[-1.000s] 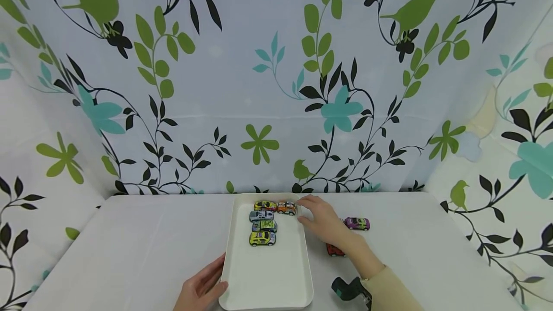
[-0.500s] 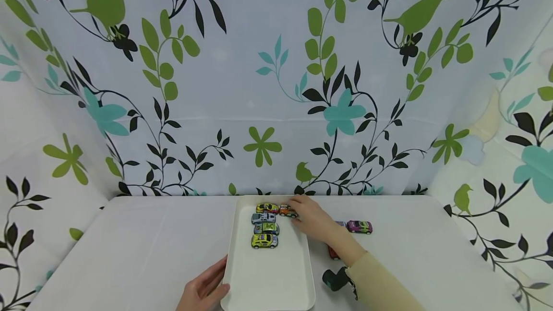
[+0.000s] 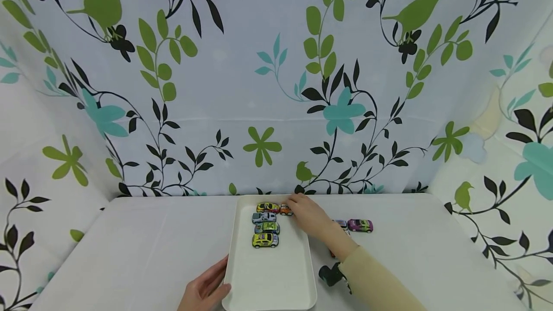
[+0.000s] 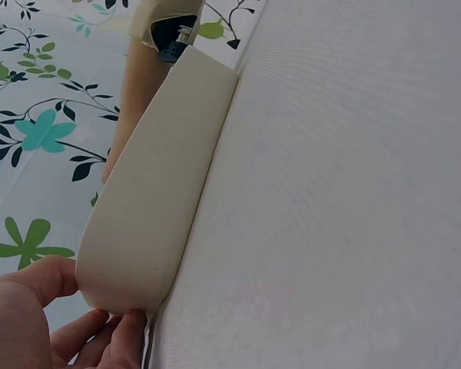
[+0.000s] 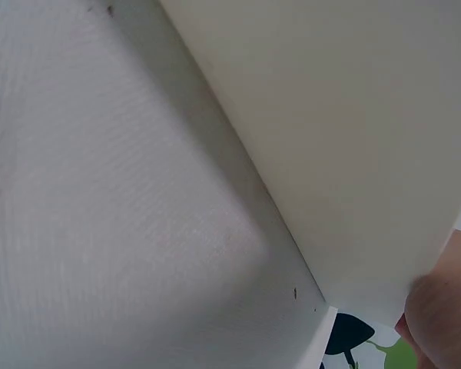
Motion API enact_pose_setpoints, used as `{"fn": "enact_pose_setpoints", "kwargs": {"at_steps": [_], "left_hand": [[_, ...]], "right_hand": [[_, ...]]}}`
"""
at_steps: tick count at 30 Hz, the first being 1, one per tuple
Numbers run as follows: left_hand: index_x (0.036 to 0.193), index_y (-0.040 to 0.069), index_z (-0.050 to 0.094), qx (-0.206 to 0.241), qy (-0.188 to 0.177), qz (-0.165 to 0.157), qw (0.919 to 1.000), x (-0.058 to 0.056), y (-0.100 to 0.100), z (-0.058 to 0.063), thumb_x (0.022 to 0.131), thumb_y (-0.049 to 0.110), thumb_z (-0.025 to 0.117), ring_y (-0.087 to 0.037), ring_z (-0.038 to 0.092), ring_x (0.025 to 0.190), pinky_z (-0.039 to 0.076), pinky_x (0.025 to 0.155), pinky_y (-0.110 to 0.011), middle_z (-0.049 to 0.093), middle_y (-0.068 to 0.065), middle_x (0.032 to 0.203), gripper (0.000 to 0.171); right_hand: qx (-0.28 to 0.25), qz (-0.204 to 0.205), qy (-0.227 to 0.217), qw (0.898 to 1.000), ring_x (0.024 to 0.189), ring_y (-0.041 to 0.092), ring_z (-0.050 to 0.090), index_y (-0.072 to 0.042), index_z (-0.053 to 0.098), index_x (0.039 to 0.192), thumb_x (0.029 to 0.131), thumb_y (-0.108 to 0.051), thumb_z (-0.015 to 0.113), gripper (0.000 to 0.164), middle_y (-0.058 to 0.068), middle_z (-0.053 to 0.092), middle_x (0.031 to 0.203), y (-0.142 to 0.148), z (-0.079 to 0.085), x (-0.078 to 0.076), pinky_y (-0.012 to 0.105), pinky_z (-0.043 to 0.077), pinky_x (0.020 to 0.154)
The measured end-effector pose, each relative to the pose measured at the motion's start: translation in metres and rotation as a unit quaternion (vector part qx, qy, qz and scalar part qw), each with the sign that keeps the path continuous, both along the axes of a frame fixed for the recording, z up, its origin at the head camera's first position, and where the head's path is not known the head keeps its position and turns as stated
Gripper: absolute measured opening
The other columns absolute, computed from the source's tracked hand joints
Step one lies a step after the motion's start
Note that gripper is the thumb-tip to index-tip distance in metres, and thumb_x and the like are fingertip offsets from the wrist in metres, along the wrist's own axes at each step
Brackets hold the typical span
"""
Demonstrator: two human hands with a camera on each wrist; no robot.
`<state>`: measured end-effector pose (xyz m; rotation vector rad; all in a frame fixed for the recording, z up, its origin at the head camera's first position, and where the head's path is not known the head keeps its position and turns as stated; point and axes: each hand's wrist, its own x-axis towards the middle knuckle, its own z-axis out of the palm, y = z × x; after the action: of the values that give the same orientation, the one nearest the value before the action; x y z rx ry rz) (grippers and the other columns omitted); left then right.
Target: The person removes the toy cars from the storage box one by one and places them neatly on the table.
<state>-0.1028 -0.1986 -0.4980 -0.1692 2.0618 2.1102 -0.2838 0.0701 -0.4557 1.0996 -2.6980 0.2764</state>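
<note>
A white tray (image 3: 269,280) lies on the table, with several small toy cars at its far end. My left hand (image 3: 203,286) holds its left side; in the left wrist view the thumb is at the rim and curled fingers rest against the outer wall (image 4: 150,192). My right hand (image 3: 308,215) pinches an orange toy car (image 3: 285,209) at the far right corner, hiding its right part. Left of that car sits a yellow-and-red one (image 3: 268,207). Below follow a grey-blue car (image 3: 264,217), a green one (image 3: 267,228) and a yellow one (image 3: 265,240).
Right of the tray, a purple toy car (image 3: 360,225) and a striped one (image 3: 341,224) stand on the table (image 3: 414,253). A red car is mostly covered by the right forearm. A dark device (image 3: 331,275) shows by the right sleeve. Patterned cloth (image 3: 207,85) hangs behind.
The right hand has moved left from the tray's rim onto the orange toy car, which now sits slightly shifted and partly covered. My left hand stays at the tray's side.
</note>
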Motion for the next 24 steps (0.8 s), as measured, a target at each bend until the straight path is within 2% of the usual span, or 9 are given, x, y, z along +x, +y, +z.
{"fn": "enact_pose_setpoints", "kwargs": {"at_steps": [8,17,24], "left_hand": [[0.149,-0.009,0.038,0.000,0.005,-0.001,1.0000,0.0000,-0.0002,0.0004,0.093,0.021,0.072,-0.044,0.036,0.142,0.053,0.102,-0.033,0.037,-0.028,0.154,0.072],[0.150,-0.009,0.036,0.003,-0.004,-0.003,1.0000,0.0009,0.0011,0.0003,0.093,0.023,0.072,-0.045,0.035,0.143,0.053,0.102,-0.037,0.036,-0.028,0.154,0.074],[0.149,-0.009,0.037,-0.004,-0.006,0.004,1.0000,0.0012,0.0017,-0.0010,0.092,0.024,0.073,-0.045,0.036,0.142,0.053,0.102,-0.038,0.037,-0.028,0.154,0.075]], "right_hand": [[0.012,0.000,0.024,1.000,0.107,0.026,0.061,-0.001,0.068,0.119,0.092,0.002,0.067,0.028,0.011,0.066,0.117,-0.0025,-0.0016,-0.0005,0.038,0.054,0.097],[0.015,-0.017,0.016,1.000,0.115,0.027,0.060,-0.001,0.068,0.122,0.093,0.001,0.067,0.029,0.011,0.065,0.121,-0.0016,-0.0055,0.0014,0.039,0.052,0.104],[0.002,-0.017,0.018,1.000,0.114,0.027,0.059,-0.001,0.068,0.121,0.093,0.002,0.066,0.028,0.012,0.065,0.121,-0.0018,-0.0080,0.0035,0.039,0.052,0.103]]}}
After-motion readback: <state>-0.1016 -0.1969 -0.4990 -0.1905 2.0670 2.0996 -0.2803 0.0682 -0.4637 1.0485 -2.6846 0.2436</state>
